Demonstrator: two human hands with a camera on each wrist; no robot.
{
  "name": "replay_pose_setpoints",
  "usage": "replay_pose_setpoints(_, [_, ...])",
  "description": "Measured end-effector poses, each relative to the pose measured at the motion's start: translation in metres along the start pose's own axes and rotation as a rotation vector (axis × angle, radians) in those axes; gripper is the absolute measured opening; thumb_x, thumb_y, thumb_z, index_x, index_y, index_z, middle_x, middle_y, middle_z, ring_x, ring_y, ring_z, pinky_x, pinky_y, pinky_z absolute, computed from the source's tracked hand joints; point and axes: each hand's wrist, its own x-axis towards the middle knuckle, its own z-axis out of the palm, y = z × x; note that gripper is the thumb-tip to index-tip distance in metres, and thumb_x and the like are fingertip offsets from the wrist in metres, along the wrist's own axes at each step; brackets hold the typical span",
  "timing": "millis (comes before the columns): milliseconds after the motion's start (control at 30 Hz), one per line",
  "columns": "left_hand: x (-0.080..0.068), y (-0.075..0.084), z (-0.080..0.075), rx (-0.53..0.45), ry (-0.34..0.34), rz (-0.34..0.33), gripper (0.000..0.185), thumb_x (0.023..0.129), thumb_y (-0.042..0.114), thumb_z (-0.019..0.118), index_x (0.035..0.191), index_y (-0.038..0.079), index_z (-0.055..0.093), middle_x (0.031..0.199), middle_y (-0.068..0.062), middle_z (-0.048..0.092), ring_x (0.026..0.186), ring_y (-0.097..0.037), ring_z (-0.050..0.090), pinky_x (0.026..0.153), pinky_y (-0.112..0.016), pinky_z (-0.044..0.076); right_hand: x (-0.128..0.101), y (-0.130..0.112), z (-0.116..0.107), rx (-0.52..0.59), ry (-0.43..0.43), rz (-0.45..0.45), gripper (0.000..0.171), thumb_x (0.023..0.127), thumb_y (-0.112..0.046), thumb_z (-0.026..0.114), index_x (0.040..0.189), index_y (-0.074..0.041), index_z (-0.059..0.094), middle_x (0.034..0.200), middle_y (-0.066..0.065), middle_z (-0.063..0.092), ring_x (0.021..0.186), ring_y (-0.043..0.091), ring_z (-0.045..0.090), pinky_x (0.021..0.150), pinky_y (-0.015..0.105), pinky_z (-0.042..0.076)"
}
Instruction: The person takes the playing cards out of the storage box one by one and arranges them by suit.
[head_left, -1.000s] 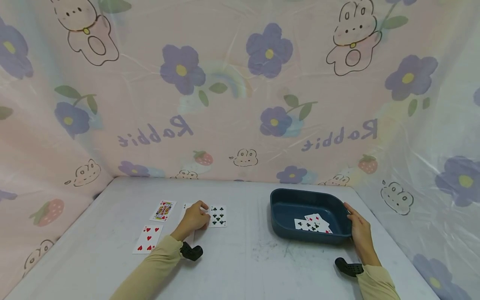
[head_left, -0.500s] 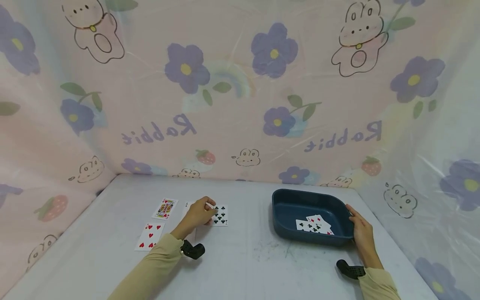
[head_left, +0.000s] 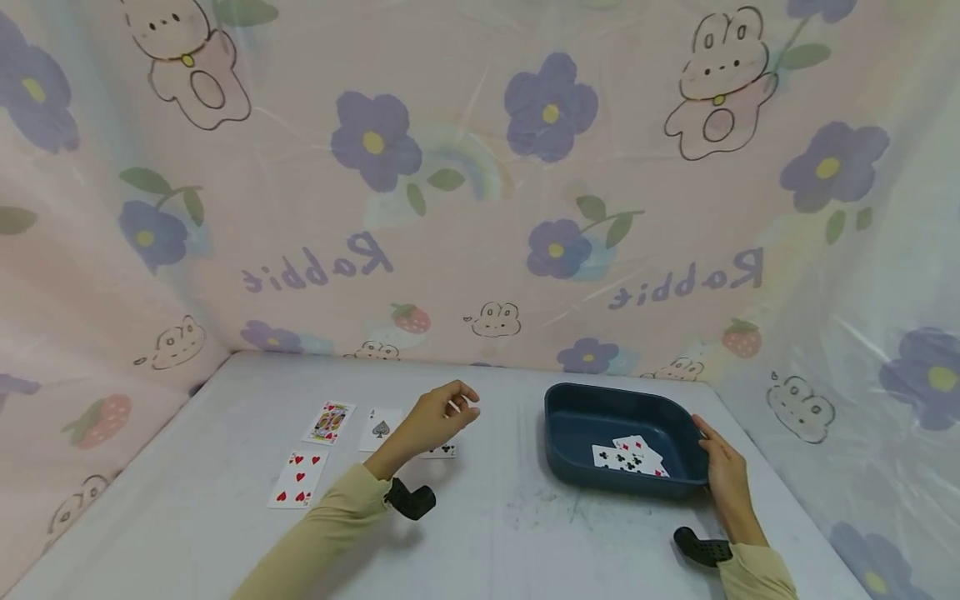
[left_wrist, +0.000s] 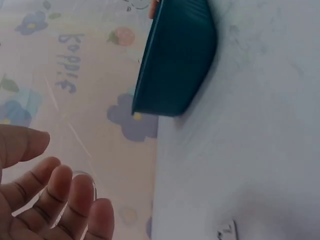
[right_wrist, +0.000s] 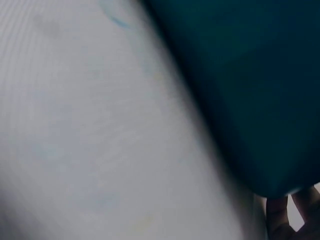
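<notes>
My left hand is raised over the left-middle of the table, fingers loosely bent. In the left wrist view the fingers and thumb have nothing between them. Below it, a black club card lies mostly hidden by the hand. An ace of spades lies partly behind the wrist. Further left are a king of hearts and a lower heart card. My right hand grips the right end of a dark blue plastic bin, which holds several overlapping cards.
The white table has faint scuff marks in front of the bin. A printed curtain with rabbits and flowers closes off the back and both sides. Each wrist wears a black camera mount.
My left hand has lifted off the club card, moving right and away from it without the card. The ace of spades shows more now. My right hand keeps its grip on the bin.
</notes>
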Motion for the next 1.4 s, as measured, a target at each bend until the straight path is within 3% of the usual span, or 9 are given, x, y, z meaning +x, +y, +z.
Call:
replay_pose_setpoints(167, [0.013,0.018,0.015,0.03,-0.042,0.12,0.017,0.095,0.018,0.062,0.109,0.008,0.062,0.085,0.004,0.057,0.079,-0.013,0.056,0.071,-0.03,0.047,-0.001,0.001,-0.001,0.017,0.005,0.006,0.048,0.105,-0.017,0.022,0.151,-0.006,0.03,0.157,0.011,0.021,0.145,0.022,0.012,0.114,0.042,0.008])
replay_pose_setpoints(500, [0.043,0.049,0.05,0.026,-0.176,0.297,0.012,0.094,0.012,0.064,0.105,0.007,0.062,0.085,0.003,0.056,0.075,-0.009,0.055,0.065,-0.022,0.048,0.0,0.0,-0.003,0.03,-0.013,0.0,0.049,0.105,-0.018,0.021,0.152,-0.007,0.028,0.158,0.01,0.019,0.145,0.021,0.011,0.114,0.044,0.008])
replay_pose_setpoints(767, [0.057,0.069,0.082,0.195,-0.268,0.394,0.013,0.094,0.015,0.065,0.105,0.008,0.061,0.088,0.005,0.054,0.08,-0.006,0.051,0.071,-0.014,0.042,-0.002,0.002,-0.002,0.025,-0.014,0.001,0.048,0.105,-0.017,0.021,0.152,-0.006,0.028,0.157,0.011,0.02,0.145,0.021,0.012,0.114,0.042,0.008])
replay_pose_setpoints(1067, [0.078,0.083,0.112,0.333,-0.36,0.399,0.014,0.095,0.02,0.065,0.103,0.009,0.062,0.094,0.003,0.055,0.087,-0.008,0.053,0.074,-0.012,0.04,0.003,-0.002,-0.001,0.021,-0.006,0.0,0.048,0.105,-0.019,0.022,0.151,-0.007,0.03,0.157,0.009,0.021,0.145,0.019,0.011,0.115,0.041,0.008])
replay_pose_setpoints(1400, [0.089,0.078,0.133,0.408,-0.346,0.33,0.02,0.092,0.022,0.07,0.105,0.008,0.062,0.089,0.001,0.054,0.077,-0.006,0.046,0.067,-0.013,0.037,-0.001,0.0,-0.001,0.043,-0.014,0.005,0.048,0.105,-0.019,0.023,0.151,-0.005,0.029,0.157,0.011,0.019,0.145,0.021,0.01,0.114,0.043,0.008])
